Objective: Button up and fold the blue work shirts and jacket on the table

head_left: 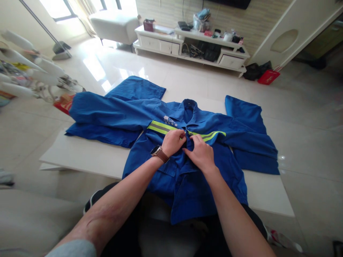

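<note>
A blue work jacket [160, 153] with yellow-and-grey reflective strips lies spread on a low white table, its collar pointing away from me and its lower hem hanging over the near edge. Both of my hands meet at its front opening, at chest height. My left hand [174, 141], with a watch [159, 153] on the wrist, pinches the front edge beside the reflective strip. Close by on the right, my right hand [200, 151] grips the other front edge with its fingertips. Any fastener between the fingers is hidden.
Under the jacket, the white table [91, 157] shows at its front corners. More blue cloth [136, 87] lies beneath the sleeves. White thread cones [21, 64] stand at the left. A white TV cabinet [160, 43], a grey seat [115, 26] and a red bag [268, 76] are farther back.
</note>
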`<state>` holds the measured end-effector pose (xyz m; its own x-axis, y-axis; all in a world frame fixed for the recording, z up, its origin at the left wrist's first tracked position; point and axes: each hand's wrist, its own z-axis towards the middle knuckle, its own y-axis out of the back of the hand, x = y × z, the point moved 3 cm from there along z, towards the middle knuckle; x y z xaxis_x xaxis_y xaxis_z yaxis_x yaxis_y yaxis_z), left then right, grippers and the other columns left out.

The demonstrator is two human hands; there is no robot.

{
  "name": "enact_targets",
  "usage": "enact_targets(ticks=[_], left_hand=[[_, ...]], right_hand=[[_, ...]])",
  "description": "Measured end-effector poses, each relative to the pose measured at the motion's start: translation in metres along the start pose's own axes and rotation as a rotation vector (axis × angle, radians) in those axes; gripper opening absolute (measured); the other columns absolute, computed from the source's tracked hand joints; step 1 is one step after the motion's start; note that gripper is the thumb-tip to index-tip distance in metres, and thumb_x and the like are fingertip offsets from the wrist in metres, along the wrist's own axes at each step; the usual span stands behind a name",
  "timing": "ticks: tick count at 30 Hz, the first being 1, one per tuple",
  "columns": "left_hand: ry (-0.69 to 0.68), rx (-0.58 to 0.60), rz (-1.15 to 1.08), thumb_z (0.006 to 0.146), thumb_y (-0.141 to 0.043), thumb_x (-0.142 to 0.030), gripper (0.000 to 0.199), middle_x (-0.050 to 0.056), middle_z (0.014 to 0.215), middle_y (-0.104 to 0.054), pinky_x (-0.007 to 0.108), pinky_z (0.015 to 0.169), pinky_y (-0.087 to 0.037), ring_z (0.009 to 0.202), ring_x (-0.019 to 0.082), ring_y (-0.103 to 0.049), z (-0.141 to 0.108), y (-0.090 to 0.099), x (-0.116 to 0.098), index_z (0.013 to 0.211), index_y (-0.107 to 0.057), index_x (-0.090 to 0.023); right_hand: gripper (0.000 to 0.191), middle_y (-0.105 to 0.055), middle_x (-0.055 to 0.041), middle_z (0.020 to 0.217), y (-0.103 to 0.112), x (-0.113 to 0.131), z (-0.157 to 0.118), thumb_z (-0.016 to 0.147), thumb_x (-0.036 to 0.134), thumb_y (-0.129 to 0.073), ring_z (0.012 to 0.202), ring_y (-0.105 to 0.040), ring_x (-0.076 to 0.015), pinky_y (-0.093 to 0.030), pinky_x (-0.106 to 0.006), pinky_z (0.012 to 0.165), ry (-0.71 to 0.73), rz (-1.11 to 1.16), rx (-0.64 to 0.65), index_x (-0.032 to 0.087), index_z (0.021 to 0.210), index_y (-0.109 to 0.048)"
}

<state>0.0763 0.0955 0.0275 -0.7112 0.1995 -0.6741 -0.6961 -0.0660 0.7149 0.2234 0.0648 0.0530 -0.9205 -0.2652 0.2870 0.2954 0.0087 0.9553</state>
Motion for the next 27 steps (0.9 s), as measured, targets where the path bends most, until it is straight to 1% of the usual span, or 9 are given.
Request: enact_targets(ticks=[3, 7, 9, 13, 15, 18, 20, 24, 27], left_hand=[[-0.032, 0.012, -0.013, 0.084, -0.061, -0.018, 0.013, 0.002, 0.075, -0.071, 0.027, 0.069, -0.043, 0.072, 0.016, -0.062, 0.000, 0.001, -0.002, 0.073, -0.068, -0.020], [-0.045, 0.009, -0.040, 0.083, -0.063, -0.017, 0.011, 0.001, 0.073, -0.071, 0.026, 0.067, -0.042, 0.070, 0.015, -0.062, -0.001, 0.002, -0.001, 0.074, -0.069, -0.020], [-0.018, 0.000, -0.053, 0.082, -0.064, -0.017, 0.009, 0.000, 0.074, -0.072, 0.026, 0.068, -0.043, 0.071, 0.015, -0.063, -0.001, 0.001, 0.000, 0.080, -0.072, -0.021], [0.043, -0.032, -0.082, 0.084, -0.066, -0.020, 0.022, -0.001, 0.075, -0.073, 0.026, 0.071, -0.046, 0.073, 0.016, -0.066, -0.001, 0.001, 0.001, 0.103, -0.076, -0.022], [0.047, -0.034, -0.081, 0.087, -0.066, -0.023, 0.024, 0.001, 0.079, -0.075, 0.027, 0.075, -0.048, 0.075, 0.017, -0.067, -0.001, 0.001, -0.001, 0.108, -0.077, -0.022], [0.015, -0.029, -0.076, 0.090, -0.066, -0.025, 0.024, 0.004, 0.087, -0.077, 0.028, 0.080, -0.049, 0.079, 0.017, -0.067, 0.000, -0.001, -0.004, 0.109, -0.079, -0.021], [-0.011, -0.020, -0.080, 0.091, -0.066, -0.025, 0.023, 0.005, 0.089, -0.077, 0.028, 0.080, -0.049, 0.080, 0.017, -0.067, -0.001, -0.001, -0.006, 0.108, -0.080, -0.021], [-0.041, 0.000, -0.100, 0.089, -0.067, -0.022, 0.019, 0.004, 0.086, -0.075, 0.026, 0.076, -0.048, 0.076, 0.016, -0.066, -0.001, -0.002, -0.006, 0.101, -0.082, -0.020], [-0.029, 0.001, -0.112, 0.087, -0.068, -0.021, 0.018, 0.004, 0.083, -0.074, 0.026, 0.074, -0.047, 0.074, 0.015, -0.064, -0.001, -0.002, -0.006, 0.098, -0.082, -0.019]], right_hand=[[0.031, -0.065, -0.0070, 0.121, 0.000, 0.002, -0.001, 0.098, 0.040, -0.056, 0.081, -0.065, -0.0214, -0.038, -0.031, 0.062, -0.017, -0.048, -0.028, 0.026, 0.125, -0.064], [0.028, -0.066, -0.0067, 0.114, 0.000, 0.002, 0.001, 0.103, 0.034, -0.046, 0.079, -0.063, -0.0194, -0.034, -0.030, 0.062, -0.027, -0.002, -0.049, 0.027, 0.120, -0.067], [0.027, -0.067, -0.0054, 0.107, 0.000, -0.001, 0.003, 0.103, 0.031, -0.044, 0.082, -0.063, -0.0195, -0.034, -0.030, 0.063, -0.031, 0.063, -0.062, 0.027, 0.112, -0.069], [0.023, -0.068, -0.0044, 0.102, -0.001, -0.010, 0.009, 0.101, 0.030, -0.048, 0.090, -0.062, -0.0209, -0.036, -0.029, 0.066, -0.040, 0.216, -0.089, 0.026, 0.102, -0.070], [0.023, -0.069, -0.0050, 0.102, -0.001, -0.015, 0.012, 0.099, 0.031, -0.049, 0.092, -0.062, -0.0219, -0.038, -0.029, 0.069, -0.063, 0.261, -0.105, 0.025, 0.099, -0.071], [0.023, -0.070, -0.0054, 0.104, -0.001, -0.019, 0.013, 0.098, 0.030, -0.049, 0.091, -0.062, -0.0224, -0.039, -0.030, 0.071, -0.120, 0.269, -0.135, 0.024, 0.099, -0.070], [0.023, -0.070, -0.0051, 0.107, -0.001, -0.019, 0.012, 0.098, 0.031, -0.048, 0.089, -0.061, -0.0220, -0.039, -0.030, 0.072, -0.156, 0.251, -0.144, 0.024, 0.100, -0.070], [0.024, -0.071, -0.0056, 0.108, -0.003, -0.020, 0.011, 0.098, 0.034, -0.049, 0.088, -0.061, -0.0223, -0.040, -0.031, 0.073, -0.197, 0.223, -0.157, 0.025, 0.102, -0.071], [0.026, -0.071, -0.0063, 0.109, -0.006, -0.020, 0.012, 0.097, 0.036, -0.050, 0.091, -0.061, -0.0229, -0.041, -0.032, 0.075, -0.200, 0.231, -0.186, 0.024, 0.104, -0.073]])
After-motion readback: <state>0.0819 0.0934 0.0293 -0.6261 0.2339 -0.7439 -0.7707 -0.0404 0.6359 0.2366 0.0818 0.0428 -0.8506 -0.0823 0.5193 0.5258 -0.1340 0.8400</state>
